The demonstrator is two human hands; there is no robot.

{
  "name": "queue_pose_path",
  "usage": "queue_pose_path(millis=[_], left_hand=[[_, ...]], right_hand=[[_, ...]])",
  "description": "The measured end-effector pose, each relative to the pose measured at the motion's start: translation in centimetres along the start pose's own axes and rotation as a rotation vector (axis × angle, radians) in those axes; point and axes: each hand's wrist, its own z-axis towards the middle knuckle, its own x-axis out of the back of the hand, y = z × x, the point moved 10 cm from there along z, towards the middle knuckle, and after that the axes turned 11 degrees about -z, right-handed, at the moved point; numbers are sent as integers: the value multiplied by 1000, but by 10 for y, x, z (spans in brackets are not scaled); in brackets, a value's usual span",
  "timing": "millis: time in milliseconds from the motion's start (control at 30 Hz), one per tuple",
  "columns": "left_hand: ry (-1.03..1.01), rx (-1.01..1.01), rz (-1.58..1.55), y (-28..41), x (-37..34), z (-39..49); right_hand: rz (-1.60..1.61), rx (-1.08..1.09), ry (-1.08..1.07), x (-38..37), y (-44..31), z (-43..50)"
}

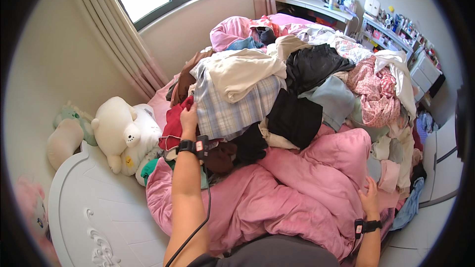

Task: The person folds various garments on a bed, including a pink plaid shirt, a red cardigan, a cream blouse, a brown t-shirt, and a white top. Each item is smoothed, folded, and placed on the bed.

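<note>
My left hand (188,116) reaches forward onto the pile, its fingers closed on the upper edge of a red garment (172,124) with pale trim. Right beside it lies a plaid shirt (237,107), with folded cream trousers (245,72) on top. My right hand (369,195) is at the right side of the bed, fingers apart and holding nothing, next to the rumpled pink duvet (289,200). Black folded clothing (295,118) and light blue denim (332,96) lie deeper in the heap. A strap with a small device is on each wrist.
White plush toys (117,129) lean by the carved white headboard (107,200) on the left. A black cable (196,230) runs along my left forearm. Small folded clothes (389,176) line the right bed edge. A white desk (311,2) and crowded shelves (389,31) stand beyond.
</note>
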Motion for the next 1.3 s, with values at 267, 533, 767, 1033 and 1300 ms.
queue_pose_path(millis=[267, 533, 767, 1033, 1300], left_hand=[[-209, 185, -1420, -38, 58, -8], [-199, 12, -1455, 36, 159, -47], [-113, -325, -1139, 141, 139, -103], [-413, 16, -1069, 120, 9, -197], [-742, 416, -950, 101, -84, -261]], right_hand=[[154, -7, -107, -2, -30, 9], [372, 118, -171, 11, -130, 24], [659, 410, -279, 5, -252, 38], [1235, 458, -399, 10, -295, 68], [1919, -51, -897, -71, -238, -19]])
